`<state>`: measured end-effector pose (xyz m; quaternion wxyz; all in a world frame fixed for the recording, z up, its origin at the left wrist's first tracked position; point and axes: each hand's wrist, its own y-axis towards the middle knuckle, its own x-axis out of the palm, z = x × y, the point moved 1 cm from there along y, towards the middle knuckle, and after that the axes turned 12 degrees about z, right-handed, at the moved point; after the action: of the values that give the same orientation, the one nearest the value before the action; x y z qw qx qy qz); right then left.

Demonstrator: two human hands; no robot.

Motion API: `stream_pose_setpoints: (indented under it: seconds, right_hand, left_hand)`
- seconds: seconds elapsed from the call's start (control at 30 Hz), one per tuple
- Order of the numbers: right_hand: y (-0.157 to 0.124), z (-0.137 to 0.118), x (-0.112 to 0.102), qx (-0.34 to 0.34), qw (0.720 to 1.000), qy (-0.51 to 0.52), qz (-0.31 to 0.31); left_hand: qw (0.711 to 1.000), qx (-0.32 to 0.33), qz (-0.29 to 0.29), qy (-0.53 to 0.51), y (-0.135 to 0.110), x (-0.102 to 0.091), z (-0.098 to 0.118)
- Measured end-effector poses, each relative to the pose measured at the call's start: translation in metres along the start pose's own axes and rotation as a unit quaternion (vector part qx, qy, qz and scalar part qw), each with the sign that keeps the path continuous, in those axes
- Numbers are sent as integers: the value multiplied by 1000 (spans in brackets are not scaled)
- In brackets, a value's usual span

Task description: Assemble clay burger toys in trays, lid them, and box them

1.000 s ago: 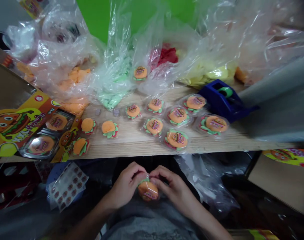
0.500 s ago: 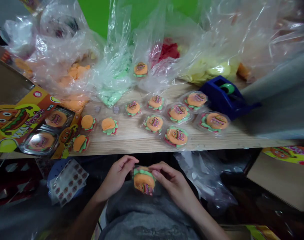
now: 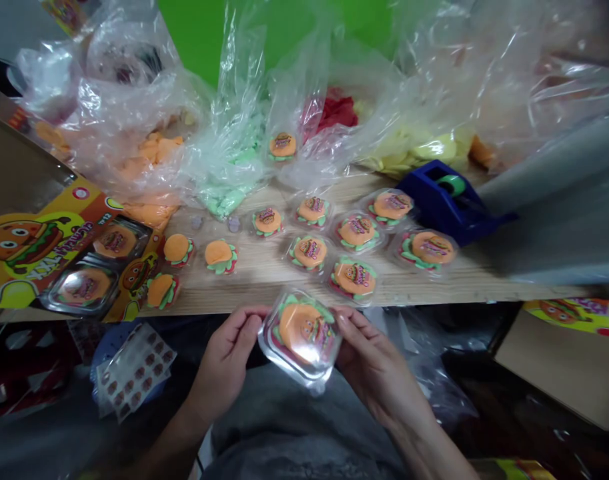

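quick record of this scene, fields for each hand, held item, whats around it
held item: burger-shaped gummy in a clear plastic tray
left hand: fingers on the tray's left edge
right hand: fingertips on the tray's right edge
surface: wooden board
on board: packaged burger gummies, blue tape dispenser, yellow burger-printed box
behind: clear plastic bags of orange, green, red and yellow pieces
below board: sheet of small printed labels

The clear-packed gummy burger has risen toward the table edge, apparently tilted, with the left hand and right hand spread wider.
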<state>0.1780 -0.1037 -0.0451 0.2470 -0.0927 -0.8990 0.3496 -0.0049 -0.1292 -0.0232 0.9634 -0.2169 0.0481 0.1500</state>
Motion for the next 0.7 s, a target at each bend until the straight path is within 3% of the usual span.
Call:
stream_pose_setpoints:
  seconds: [0.13, 0.3, 0.53, 0.7]
  right_hand:
    - [4, -4, 8, -16, 1000, -8, -12]
    - [3, -11, 11, -53, 999, 1, -11]
    - [1, -26, 20, 14, 997, 78, -4]
    - [1, -27, 25, 18, 994, 105, 0]
  left_hand:
    - [996, 13, 11, -87, -4, 2, 2]
    - [992, -9, 51, -115, 2, 8, 14]
    - [960, -90, 26, -263, 13, 18, 30]
    - [958, -88, 23, -272, 11, 18, 32]
